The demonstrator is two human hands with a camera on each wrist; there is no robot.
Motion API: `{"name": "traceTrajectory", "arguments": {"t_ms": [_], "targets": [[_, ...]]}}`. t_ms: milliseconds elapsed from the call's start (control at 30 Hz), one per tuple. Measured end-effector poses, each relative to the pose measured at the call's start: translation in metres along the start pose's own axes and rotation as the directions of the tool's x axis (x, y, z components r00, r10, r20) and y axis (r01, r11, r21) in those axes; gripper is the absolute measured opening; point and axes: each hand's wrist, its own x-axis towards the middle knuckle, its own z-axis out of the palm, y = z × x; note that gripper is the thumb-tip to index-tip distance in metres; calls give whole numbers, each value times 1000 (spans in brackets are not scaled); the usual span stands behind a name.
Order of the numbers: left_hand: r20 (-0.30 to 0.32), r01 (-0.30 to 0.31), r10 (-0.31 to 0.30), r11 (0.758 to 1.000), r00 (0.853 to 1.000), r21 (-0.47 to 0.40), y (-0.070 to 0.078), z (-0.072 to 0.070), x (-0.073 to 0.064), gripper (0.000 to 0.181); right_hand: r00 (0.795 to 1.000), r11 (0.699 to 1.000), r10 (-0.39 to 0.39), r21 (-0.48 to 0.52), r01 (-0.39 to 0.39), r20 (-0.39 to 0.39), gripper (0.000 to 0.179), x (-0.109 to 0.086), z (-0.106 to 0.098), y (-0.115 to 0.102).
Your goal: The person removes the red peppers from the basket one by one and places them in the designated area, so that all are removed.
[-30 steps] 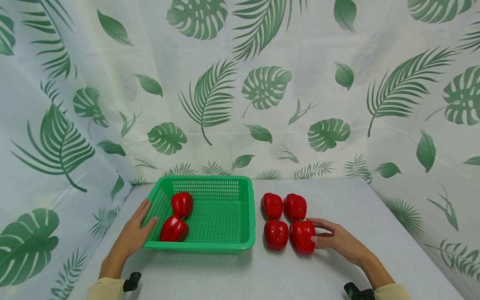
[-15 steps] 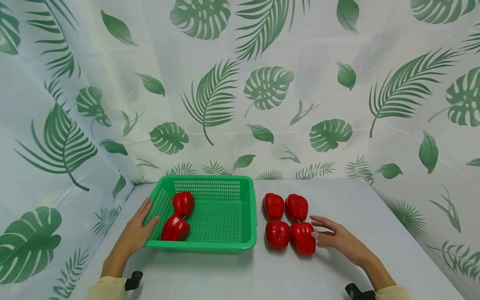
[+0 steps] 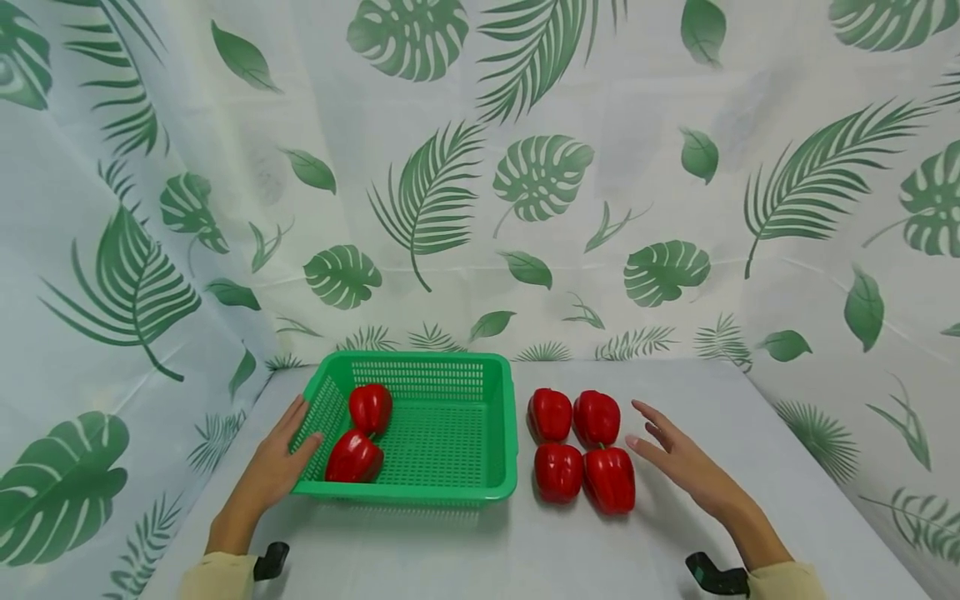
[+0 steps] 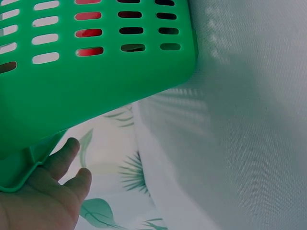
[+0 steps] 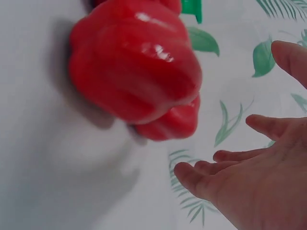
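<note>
**L hand (image 3: 272, 468) on green basket (image 3: 405, 492), R hand (image 3: 686, 461) spread in the air**

From where I stand, w/ 12 o'clock at the leaf-print curtain (image 3: 465, 217), the basket lies on the white table (image 3: 480, 558). Inside are 2 red peppers: the far pepper (image 3: 371, 408) at approx. 10 o'clock, the near pepper (image 3: 354, 457) at approx. 8 — just beside each other; if they touch, I can't tell.

The L hand is at the basket's 9 o'clock, its extended fingers touching the rim.

Outside, at the basket's 3 o'clock, 4 more peppers are grouped closely: the 11 o'clock pepper (image 3: 550, 415), the 1 o'clock pepper (image 3: 597, 418), the 7 o'clock pepper (image 3: 558, 472) & the 5 o'clock pepper (image 3: 609, 481) — the last a bit tilted.

The R hand is at this group's 3 o'clock, near but not touching, fingers & thumb apart, palm toward the peppers. The two hands are well apart, basket & peppers betw. them. Both arms have pale yellow sleeves (image 3: 219, 577); each wrist has a black device (image 3: 272, 561).
</note>
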Motion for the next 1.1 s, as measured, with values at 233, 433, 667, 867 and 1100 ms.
{"name": "traceTrajectory", "arguments": {"t_ms": [233,433,667,867,1100], "targets": [[-2,0,0,1000,1000,8,0,1,2,72,994,993,-105,50,104,14,93,10,7,-24],[-6,-1,1,1000,1000,13,-1,2,2,72,983,981,-182,70,180,23,93,20,16,-40],[-8,2,-2,1000,1000,11,-2,2,2,72,976,972,-212,108,206,43,87,33,31,-60],[-4,-1,1,1000,1000,11,-2,1,2,72,973,965,-217,164,203,75,83,42,45,-73],[0,10,-10,1000,1000,3,0,2,1,72,969,953,-221,234,191,109,81,53,59,-89]]}}
